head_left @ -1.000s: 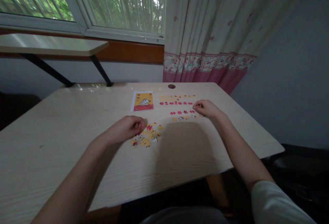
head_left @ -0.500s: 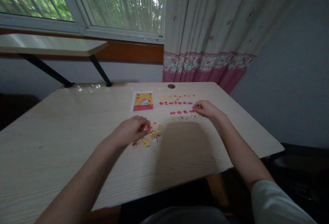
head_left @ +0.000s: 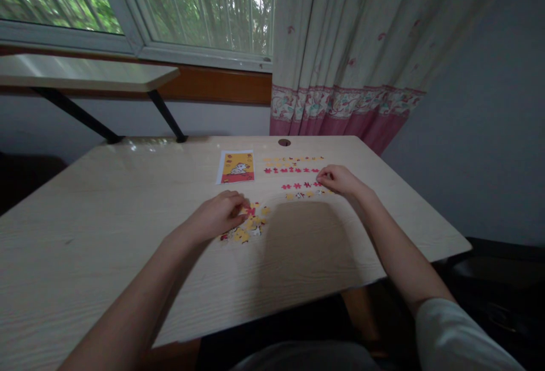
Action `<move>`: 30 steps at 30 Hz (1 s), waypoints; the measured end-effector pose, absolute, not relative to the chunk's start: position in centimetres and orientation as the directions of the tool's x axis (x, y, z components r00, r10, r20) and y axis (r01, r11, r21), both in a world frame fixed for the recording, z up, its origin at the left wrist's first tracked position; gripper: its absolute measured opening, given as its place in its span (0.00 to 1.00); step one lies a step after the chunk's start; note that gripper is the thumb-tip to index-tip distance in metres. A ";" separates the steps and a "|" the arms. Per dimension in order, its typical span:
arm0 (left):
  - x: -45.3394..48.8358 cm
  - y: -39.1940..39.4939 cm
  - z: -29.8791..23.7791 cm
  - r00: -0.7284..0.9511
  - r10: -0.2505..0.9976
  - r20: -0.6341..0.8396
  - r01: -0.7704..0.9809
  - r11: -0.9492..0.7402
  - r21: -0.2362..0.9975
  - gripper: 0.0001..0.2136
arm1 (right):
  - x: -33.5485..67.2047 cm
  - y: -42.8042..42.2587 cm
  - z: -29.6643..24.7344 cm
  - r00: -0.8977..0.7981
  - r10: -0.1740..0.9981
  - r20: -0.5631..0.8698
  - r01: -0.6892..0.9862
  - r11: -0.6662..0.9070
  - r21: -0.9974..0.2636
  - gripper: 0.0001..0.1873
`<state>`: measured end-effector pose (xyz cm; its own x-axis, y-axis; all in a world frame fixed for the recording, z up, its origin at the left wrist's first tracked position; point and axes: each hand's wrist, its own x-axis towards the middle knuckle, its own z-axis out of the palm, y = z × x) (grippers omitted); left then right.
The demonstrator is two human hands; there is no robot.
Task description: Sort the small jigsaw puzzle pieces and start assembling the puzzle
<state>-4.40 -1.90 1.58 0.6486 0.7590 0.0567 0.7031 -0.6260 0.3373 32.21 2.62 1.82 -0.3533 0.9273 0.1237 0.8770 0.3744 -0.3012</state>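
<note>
My left hand (head_left: pixel 217 215) lies curled on the table with its fingertips pinched at a red puzzle piece (head_left: pixel 251 211) at the edge of a loose heap of yellow and red pieces (head_left: pixel 249 226). My right hand (head_left: pixel 338 179) rests further back, fingers bent and pinched at the right end of rows of sorted pieces (head_left: pixel 298 185); what it holds is too small to make out. A yellow and red picture card (head_left: pixel 237 167) lies beyond the heap.
The pale wooden table (head_left: pixel 106 235) has a round cable hole (head_left: pixel 284 142) near its far edge. A shelf on black brackets (head_left: pixel 85 73) hangs under the window at the left. A flowered curtain (head_left: pixel 349 47) hangs behind the table.
My left hand has slid a little to the right onto the heap and pinched a red piece. My right hand has barely moved.
</note>
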 end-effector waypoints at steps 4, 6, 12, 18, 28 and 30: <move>-4.5 -1.8 1.5 0.625 0.779 0.047 0.730 -0.604 0.320 0.12 | 30.0 2.0 1.8 -0.410 0.892 0.192 0.837 0.452 -0.308 0.10; -4.6 -1.8 1.5 0.621 0.783 0.040 0.736 -0.600 0.315 0.12 | 28.1 1.4 1.5 -0.471 0.857 0.206 0.797 0.514 -0.317 0.09; -4.1 -2.0 1.5 0.613 0.783 0.103 0.729 -0.611 0.308 0.14 | 21.8 -1.7 0.4 -0.678 0.694 0.242 0.620 0.717 -0.320 0.09; -3.0 -2.5 1.4 0.613 0.780 0.126 0.744 -0.623 0.242 0.13 | 19.6 -3.5 -0.3 -0.678 0.675 0.291 0.599 0.737 -0.313 0.10; -3.2 -2.2 0.9 0.626 0.764 0.157 0.707 -0.641 0.298 0.12 | 19.1 -3.6 -1.0 -0.663 0.689 0.292 0.595 0.722 -0.354 0.10; -3.3 -2.2 0.8 0.616 0.772 0.157 0.719 -0.633 0.287 0.12 | 19.2 -3.6 -1.1 -0.661 0.689 0.298 0.588 0.722 -0.365 0.10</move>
<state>-3.28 -2.19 0.82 0.6160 0.7719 0.1572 0.7194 -0.6325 0.2870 19.16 -3.64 -1.06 -0.6605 0.6889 0.2985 0.5882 0.7219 -0.3646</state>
